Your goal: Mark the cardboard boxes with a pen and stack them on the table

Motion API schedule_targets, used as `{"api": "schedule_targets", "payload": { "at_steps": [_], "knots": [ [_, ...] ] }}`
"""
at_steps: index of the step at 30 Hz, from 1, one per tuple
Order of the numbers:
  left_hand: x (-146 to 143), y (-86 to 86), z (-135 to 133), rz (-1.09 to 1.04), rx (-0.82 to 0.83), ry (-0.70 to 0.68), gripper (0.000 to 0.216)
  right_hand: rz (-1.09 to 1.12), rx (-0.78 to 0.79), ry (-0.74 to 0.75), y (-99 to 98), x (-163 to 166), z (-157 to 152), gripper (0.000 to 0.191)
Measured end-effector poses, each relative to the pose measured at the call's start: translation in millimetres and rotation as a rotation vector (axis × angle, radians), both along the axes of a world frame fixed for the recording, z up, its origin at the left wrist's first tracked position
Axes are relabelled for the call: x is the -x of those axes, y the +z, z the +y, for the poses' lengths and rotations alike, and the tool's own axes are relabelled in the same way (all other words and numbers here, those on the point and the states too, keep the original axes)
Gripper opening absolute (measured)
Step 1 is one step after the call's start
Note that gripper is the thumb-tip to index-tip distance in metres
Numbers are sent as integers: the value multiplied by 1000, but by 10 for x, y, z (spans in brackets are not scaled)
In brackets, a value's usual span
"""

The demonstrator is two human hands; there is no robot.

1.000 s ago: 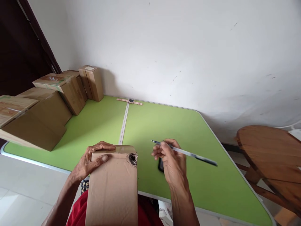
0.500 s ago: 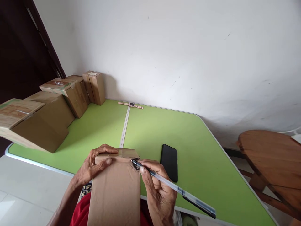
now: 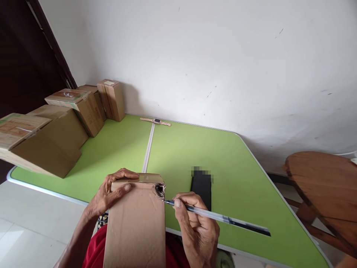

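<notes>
A brown cardboard box (image 3: 135,227) leans from my lap against the near edge of the green table (image 3: 178,149). My left hand (image 3: 111,191) grips the box's top left corner, fingers over its upper edge. My right hand (image 3: 195,227) holds a clear pen (image 3: 220,218) with a dark cap end. The pen's tip touches the box's right edge just below a black scribbled patch (image 3: 160,190) at the top right corner. A black phone (image 3: 201,188) lies flat on the table just beyond my right hand.
Several cardboard boxes (image 3: 55,126) are stacked along the table's left side to the far corner. A wristwatch (image 3: 155,121) lies at the far edge by the white wall. A round wooden table (image 3: 323,182) stands to the right. White floor tiles show at the left.
My right hand swung the pen from above the phone to the box's black patch, then drew the tip slightly down and right. The left hand kept its grip.
</notes>
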State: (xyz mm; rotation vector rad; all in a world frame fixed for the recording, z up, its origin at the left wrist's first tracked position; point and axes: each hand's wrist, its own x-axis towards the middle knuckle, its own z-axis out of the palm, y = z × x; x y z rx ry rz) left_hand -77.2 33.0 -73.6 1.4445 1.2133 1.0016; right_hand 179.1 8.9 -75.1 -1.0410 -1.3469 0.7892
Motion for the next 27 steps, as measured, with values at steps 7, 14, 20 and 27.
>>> {"api": "schedule_targets", "payload": {
  "at_steps": [7,14,20,27],
  "knots": [
    [22,-8,-14,-9,-4,-1,43,-206,221,-156,3,-256,461,37],
    [44,-32,-64,-2,60,52,49,-898,717,-70,-300,-294,1478,19],
    [53,-48,-34,-20,62,29,50,-1011,844,-96,-415,-155,1536,32],
    [38,2,-55,-24,76,57,50,-1092,805,-327,-262,-410,1008,55]
  ]
}}
